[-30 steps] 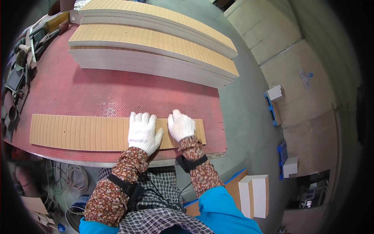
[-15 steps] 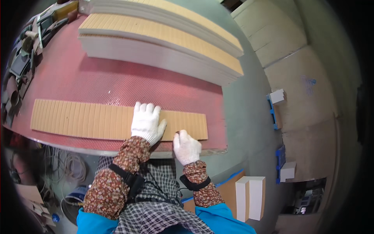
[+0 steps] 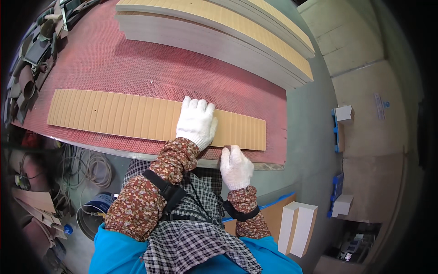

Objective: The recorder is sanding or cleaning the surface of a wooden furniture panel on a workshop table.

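A long tan grooved board (image 3: 123, 116) lies across the table in front of me. My left hand (image 3: 197, 121), in a white knit glove, rests on its top right of the middle, fingers stretched toward the far side. By the board's near edge, close to its right end, is my gloved right hand (image 3: 236, 168). Its fingers are closed on a small dark brown piece (image 3: 226, 147), mostly hidden by the fingers; its kind does not show. The piece is at the board's near edge; whether it touches cannot be told.
Stacks of similar boards (image 3: 205, 48) stand along the far side of the red textured tabletop (image 3: 150, 68). Brown and grey scraps (image 3: 34, 55) heap at the left. Below lie coiled hoses (image 3: 98, 171) and a bucket (image 3: 98, 203). White-faced pieces (image 3: 296, 228) stand at the lower right.
My view has shifted, so the table appears farther up and right. My right hand has drawn back toward me, from the board's top to its near edge. My left hand stays put on the board.
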The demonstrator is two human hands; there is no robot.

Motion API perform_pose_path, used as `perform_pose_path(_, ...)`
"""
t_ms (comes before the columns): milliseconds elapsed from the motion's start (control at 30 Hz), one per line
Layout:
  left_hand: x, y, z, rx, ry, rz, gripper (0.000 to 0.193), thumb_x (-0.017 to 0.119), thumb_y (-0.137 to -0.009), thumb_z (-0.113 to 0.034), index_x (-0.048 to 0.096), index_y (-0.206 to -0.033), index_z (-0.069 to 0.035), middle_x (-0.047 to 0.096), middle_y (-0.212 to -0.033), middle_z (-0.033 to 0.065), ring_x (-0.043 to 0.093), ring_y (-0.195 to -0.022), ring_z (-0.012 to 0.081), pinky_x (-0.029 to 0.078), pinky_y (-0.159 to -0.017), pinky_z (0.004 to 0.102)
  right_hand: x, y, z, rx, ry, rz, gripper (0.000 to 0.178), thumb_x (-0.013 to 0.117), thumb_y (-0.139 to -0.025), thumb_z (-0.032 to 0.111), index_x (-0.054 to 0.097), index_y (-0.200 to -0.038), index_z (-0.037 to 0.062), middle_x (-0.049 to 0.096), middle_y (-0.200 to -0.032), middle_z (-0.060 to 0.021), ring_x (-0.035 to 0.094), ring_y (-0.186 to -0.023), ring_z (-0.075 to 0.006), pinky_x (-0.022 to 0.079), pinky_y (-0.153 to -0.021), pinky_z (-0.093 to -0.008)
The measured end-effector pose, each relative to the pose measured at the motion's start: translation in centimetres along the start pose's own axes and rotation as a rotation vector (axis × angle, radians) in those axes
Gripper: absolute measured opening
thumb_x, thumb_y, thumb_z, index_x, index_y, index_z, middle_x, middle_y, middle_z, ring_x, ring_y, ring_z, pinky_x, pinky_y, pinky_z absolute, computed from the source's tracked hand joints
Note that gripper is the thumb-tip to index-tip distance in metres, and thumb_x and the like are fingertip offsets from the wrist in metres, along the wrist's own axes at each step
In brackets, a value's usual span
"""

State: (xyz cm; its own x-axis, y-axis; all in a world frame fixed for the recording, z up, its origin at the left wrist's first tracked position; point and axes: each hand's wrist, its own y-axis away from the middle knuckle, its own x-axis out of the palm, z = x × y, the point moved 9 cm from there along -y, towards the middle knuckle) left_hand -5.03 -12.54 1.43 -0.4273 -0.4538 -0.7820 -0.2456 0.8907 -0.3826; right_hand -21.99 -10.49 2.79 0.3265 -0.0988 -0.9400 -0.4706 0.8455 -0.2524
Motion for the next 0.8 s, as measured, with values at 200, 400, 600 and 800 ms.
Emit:
perform_pose_path(200,-0.8,-0.4,-0.1,0.014,0.005,-0.019,0.032,0.066,-0.093,-0.022,0.066,-0.116,0.0,0.064,-0.11,0.019,0.059,-0.111,0.0384,0.036,-0.117,0.0584,0.4,-0.4,-0.2,0.095,-0.006,0.094,0.02,0.063,-0.103,0.024,0.065,-0.095,0.006,0.073,-0.079,-0.0196,0.073,-0.071,-0.0409,0.058,-0.065,-0.0501)
perform_pose_path(400,-0.3,0.0,-0.1,-0.005,-0.028,0.014,0.037,0.065,-0.094,-0.023,0.066,-0.122,0.0,0.064,-0.115,0.0193,0.059,-0.118,0.0391,0.033,-0.121,0.0604,2.6,-2.5,-0.8,0.053,0.073,0.08,0.022,0.062,-0.102,0.032,0.066,-0.097,0.011,0.074,-0.077,-0.015,0.073,-0.064,-0.0354,0.059,-0.059,-0.0482)
perform_pose_path(600,-0.7,0.4,-0.8,0.035,-0.046,-0.018,0.036,0.069,-0.089,-0.024,0.069,-0.116,-0.001,0.066,-0.111,0.0183,0.06,-0.11,0.0382,0.036,-0.115,0.0576,4.7,-9.6,-1.1,0.115,0.122,0.219,0.029,0.055,-0.104,0.035,0.067,-0.104,0.0078,0.077,-0.083,-0.0177,0.076,-0.075,-0.0376,0.061,-0.069,-0.0516)
perform_pose_path(800,-0.5,-0.3,-0.8,0.044,-0.031,-0.019,0.035,0.07,-0.089,-0.025,0.07,-0.115,-0.003,0.067,-0.112,0.0179,0.061,-0.112,0.0382,0.037,-0.116,0.0562,6.0,-12.8,-2.3,0.159,0.139,0.306,0.037,0.051,-0.106,0.038,0.067,-0.113,0.0055,0.077,-0.091,-0.0232,0.077,-0.086,-0.0413,0.06,-0.08,-0.0558)
